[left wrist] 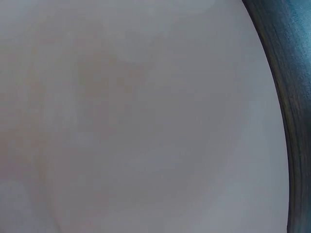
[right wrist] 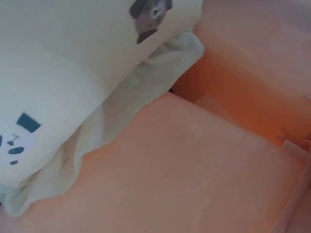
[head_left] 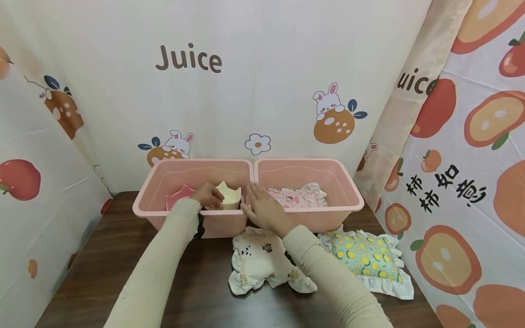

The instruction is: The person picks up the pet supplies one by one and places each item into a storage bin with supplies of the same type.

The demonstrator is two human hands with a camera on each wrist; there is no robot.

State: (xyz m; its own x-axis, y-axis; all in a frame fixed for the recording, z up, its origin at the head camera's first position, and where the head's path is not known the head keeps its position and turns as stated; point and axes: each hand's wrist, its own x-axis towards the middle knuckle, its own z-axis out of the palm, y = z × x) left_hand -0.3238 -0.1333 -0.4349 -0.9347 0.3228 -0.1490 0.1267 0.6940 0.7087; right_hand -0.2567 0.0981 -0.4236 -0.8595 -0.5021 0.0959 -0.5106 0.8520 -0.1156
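In the head view my left hand (head_left: 208, 195) reaches over the front rim of the left pink bin (head_left: 193, 166). Its fingers grip the near left side of a pale yellow bowl (head_left: 231, 195) with a pointed rim. A pink bowl (head_left: 180, 195) of similar shape sits left of that hand. With fingers straight, my right hand (head_left: 268, 212) rests at the adjoining rims of the left bin and the right pink bin (head_left: 303, 165). Below it lies a white ruffled pillow (head_left: 256, 259) with animal prints, also seen close up in the right wrist view.
A pink patterned pillow (head_left: 295, 199) lies inside the right bin. On the dark wooden table (head_left: 205, 291), a green lemon-print pillow (head_left: 365, 253) with white ruffles lies to the right. Printed curtains (head_left: 254, 91) stand around the table. A blurred pale surface fills most of the left wrist view.
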